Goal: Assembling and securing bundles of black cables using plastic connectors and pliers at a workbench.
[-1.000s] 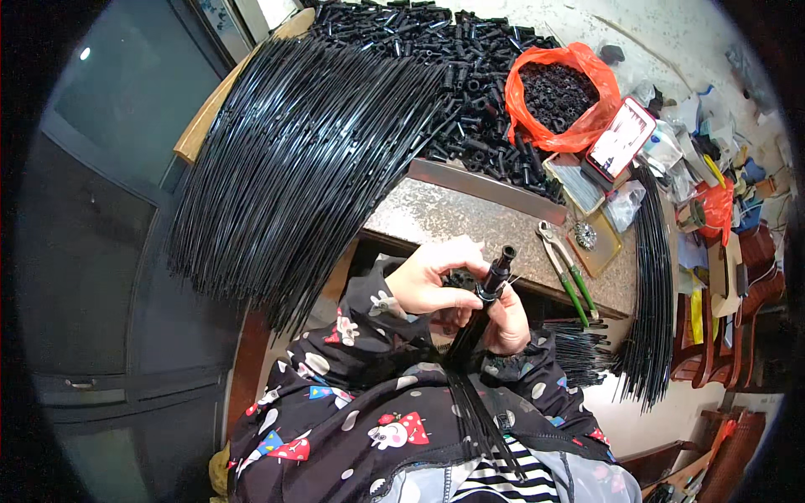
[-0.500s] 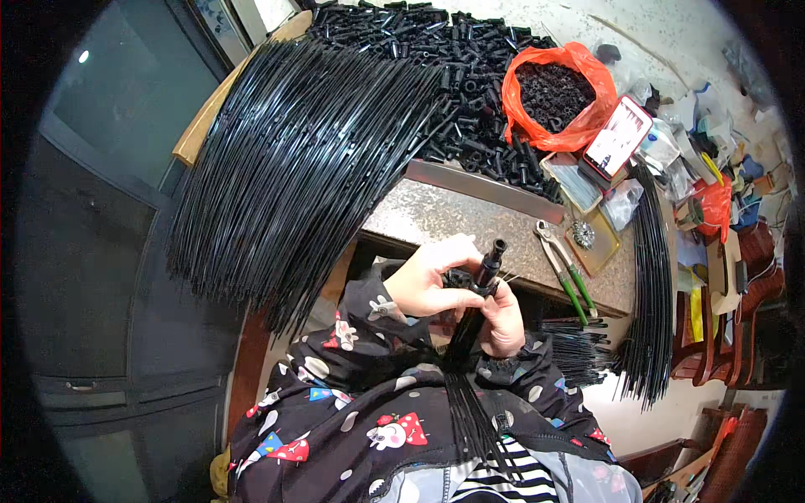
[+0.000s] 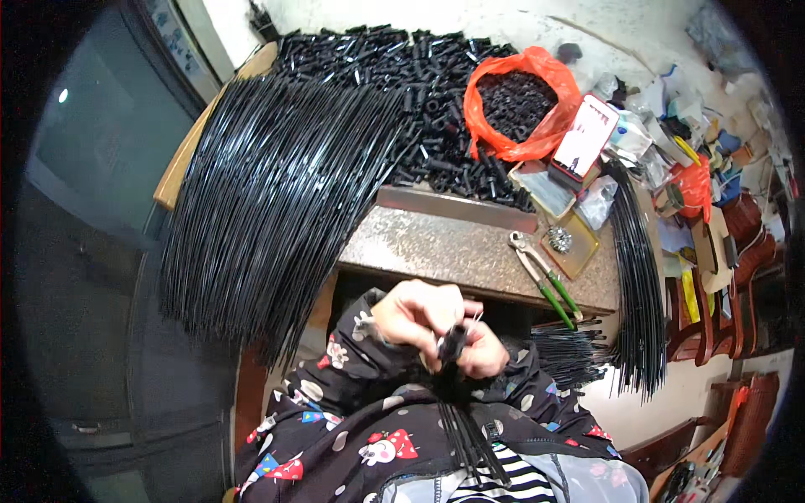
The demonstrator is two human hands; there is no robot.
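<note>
In front of my body, below the table's near edge, both hands work close together. My right hand [image 3: 485, 348] is closed around a bundle of thin black rods [image 3: 465, 432], whose long ends hang down over my jacket. At the top of the bundle a dark piece [image 3: 454, 341] points up between the hands; its exact kind is unclear. My left hand [image 3: 419, 317] is closed, with its fingertips pinched against the side of that dark piece. A thin pale strand [image 3: 477, 317] sticks up beside the right fingers. Whatever lies between the left fingertips is hidden.
Long black rods [image 3: 268, 193] cover the table's left side. Behind them are heaped black tubular parts [image 3: 453, 159] and a red plastic bag [image 3: 476, 126] of small black pieces. Green-handled pincers [image 3: 543, 281], a phone [image 3: 584, 138] and another rod bundle [image 3: 635, 293] lie right.
Both hands have moved lower and a little left, toward my body. The upright black tubular piece above them no longer shows its full length. The table has shifted in view.
</note>
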